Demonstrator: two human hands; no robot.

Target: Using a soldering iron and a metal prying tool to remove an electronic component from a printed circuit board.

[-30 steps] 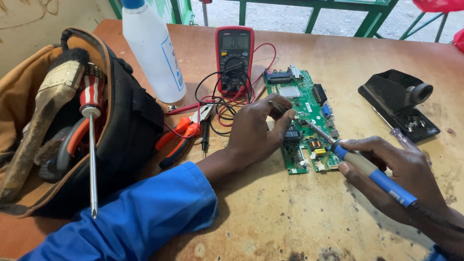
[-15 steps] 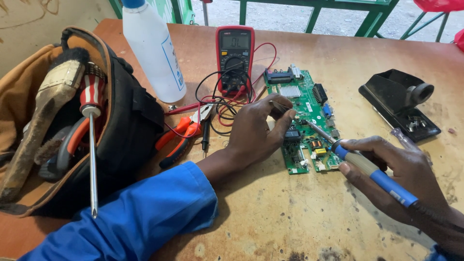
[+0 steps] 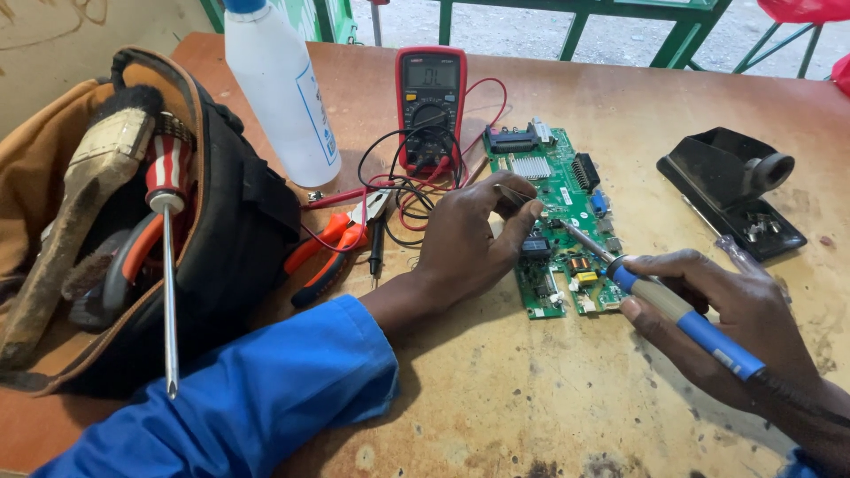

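A green circuit board (image 3: 567, 190) lies flat on the brown table (image 3: 549, 389). My left hand (image 3: 469, 239) rests on the board's left edge and pinches a thin silver wire (image 3: 512, 192) against it. My right hand (image 3: 735, 310) grips a blue-handled soldering iron (image 3: 686, 323). Its metal tip reaches up-left onto the middle of the board, close to my left fingertips. My left arm wears a blue sleeve (image 3: 257, 398).
A red multimeter (image 3: 431, 102) with red and black leads sits behind the board. A white bottle (image 3: 279, 84) stands at the back left. An open tool bag (image 3: 133, 221) holds a screwdriver and brush. Orange-handled pliers (image 3: 332, 248) lie beside it. A black soldering stand (image 3: 730, 186) sits right.
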